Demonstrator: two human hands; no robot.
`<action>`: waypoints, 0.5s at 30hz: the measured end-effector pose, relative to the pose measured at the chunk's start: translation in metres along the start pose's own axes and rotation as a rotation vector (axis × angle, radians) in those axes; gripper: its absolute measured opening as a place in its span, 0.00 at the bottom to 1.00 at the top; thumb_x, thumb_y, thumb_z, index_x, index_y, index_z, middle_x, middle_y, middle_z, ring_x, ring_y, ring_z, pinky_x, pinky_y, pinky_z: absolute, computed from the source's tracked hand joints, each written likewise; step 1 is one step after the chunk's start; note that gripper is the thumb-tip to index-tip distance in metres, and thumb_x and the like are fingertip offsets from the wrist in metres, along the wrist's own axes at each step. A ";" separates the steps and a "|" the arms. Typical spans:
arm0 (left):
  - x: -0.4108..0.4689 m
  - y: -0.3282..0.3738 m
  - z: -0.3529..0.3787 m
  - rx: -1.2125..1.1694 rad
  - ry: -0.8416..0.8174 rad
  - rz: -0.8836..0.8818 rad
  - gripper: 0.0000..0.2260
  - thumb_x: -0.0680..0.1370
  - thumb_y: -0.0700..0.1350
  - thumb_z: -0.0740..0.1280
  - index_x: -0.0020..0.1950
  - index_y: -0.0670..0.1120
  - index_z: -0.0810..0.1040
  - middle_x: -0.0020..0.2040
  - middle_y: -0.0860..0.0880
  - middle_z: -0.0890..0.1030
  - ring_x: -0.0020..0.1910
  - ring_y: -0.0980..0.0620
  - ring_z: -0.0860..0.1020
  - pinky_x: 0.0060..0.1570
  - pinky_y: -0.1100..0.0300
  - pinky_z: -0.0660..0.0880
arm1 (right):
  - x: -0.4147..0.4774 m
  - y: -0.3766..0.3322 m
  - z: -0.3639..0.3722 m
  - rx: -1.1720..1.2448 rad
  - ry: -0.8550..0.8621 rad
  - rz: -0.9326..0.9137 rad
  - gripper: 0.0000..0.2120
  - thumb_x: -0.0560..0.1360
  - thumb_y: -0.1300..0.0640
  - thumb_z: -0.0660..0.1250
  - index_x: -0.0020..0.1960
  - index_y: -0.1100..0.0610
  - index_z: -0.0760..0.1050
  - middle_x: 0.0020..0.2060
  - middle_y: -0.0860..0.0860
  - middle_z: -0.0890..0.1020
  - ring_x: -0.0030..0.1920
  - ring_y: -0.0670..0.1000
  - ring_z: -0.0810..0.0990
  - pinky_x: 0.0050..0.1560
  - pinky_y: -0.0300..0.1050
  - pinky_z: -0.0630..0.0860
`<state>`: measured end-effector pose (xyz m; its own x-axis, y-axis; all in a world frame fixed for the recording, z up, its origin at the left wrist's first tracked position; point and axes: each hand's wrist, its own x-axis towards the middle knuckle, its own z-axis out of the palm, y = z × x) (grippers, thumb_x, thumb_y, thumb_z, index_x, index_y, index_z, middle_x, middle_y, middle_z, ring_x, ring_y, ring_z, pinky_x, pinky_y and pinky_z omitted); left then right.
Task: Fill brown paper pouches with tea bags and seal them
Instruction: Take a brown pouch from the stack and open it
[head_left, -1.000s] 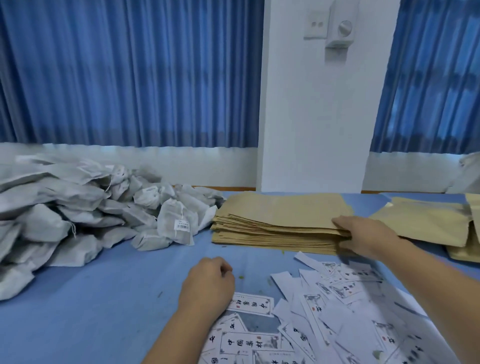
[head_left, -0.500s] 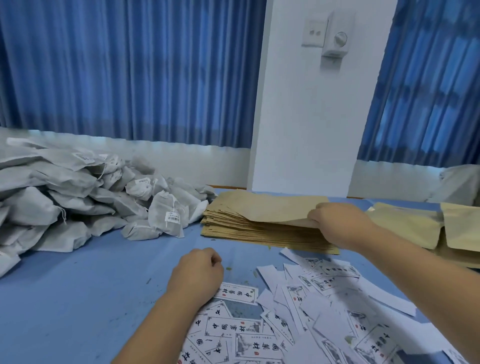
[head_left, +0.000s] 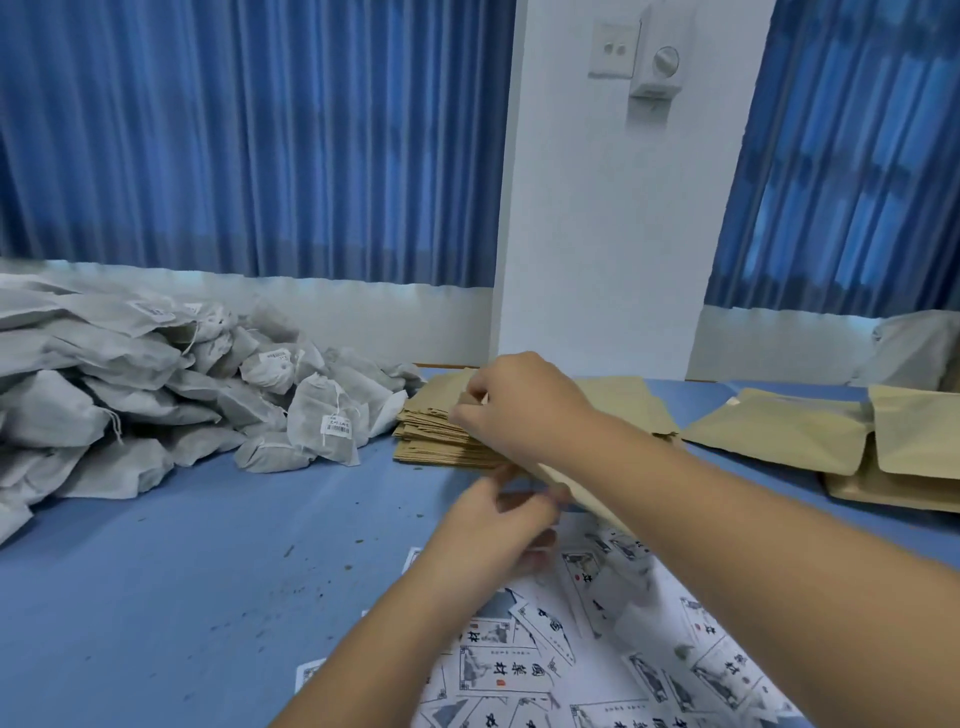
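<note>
My right hand (head_left: 524, 410) grips one brown paper pouch (head_left: 579, 496) by its top edge, lifted off the flat stack of empty pouches (head_left: 428, 439). Most of that pouch is hidden under my right forearm. My left hand (head_left: 493, 530) reaches up from below and pinches the pouch's near edge; it is blurred. A big heap of white mesh tea bags (head_left: 156, 405) with strings and tags lies on the left of the blue table (head_left: 182, 597).
Printed white labels (head_left: 519, 670) are scattered over the table in front of me. Puffed brown pouches (head_left: 779, 431) lie at the right, with more stacked beside them (head_left: 914, 436). A white wall column and blue curtains stand behind the table.
My right hand has pulled one pouch off the stack and swung it left and toward me. My left hand has left the labels and risen to take the pouch's edge.
</note>
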<state>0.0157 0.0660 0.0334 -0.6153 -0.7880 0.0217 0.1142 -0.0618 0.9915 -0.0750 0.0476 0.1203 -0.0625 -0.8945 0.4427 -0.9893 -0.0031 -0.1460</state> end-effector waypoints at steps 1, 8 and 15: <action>0.001 -0.001 0.004 -0.053 0.005 -0.037 0.14 0.75 0.46 0.72 0.59 0.51 0.75 0.48 0.47 0.84 0.46 0.45 0.83 0.39 0.56 0.81 | 0.001 -0.006 0.004 0.026 0.006 0.008 0.16 0.72 0.49 0.65 0.30 0.57 0.72 0.28 0.51 0.75 0.34 0.54 0.74 0.30 0.43 0.67; 0.008 -0.003 -0.011 -0.164 0.351 -0.092 0.07 0.79 0.37 0.62 0.53 0.38 0.76 0.48 0.35 0.82 0.46 0.37 0.83 0.40 0.45 0.82 | -0.005 -0.030 0.024 0.271 -0.089 0.039 0.26 0.70 0.32 0.62 0.36 0.56 0.78 0.35 0.51 0.82 0.40 0.53 0.81 0.45 0.51 0.79; 0.013 -0.001 -0.043 -0.334 0.373 0.046 0.09 0.79 0.37 0.61 0.52 0.37 0.80 0.40 0.42 0.85 0.36 0.49 0.84 0.32 0.57 0.78 | -0.020 -0.007 0.023 0.371 -0.092 -0.037 0.13 0.72 0.41 0.67 0.45 0.50 0.80 0.40 0.45 0.80 0.43 0.44 0.77 0.50 0.46 0.76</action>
<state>0.0415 0.0293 0.0268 -0.2896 -0.9562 -0.0434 0.4157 -0.1665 0.8941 -0.0634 0.0557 0.0922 0.0012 -0.9272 0.3746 -0.8744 -0.1827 -0.4495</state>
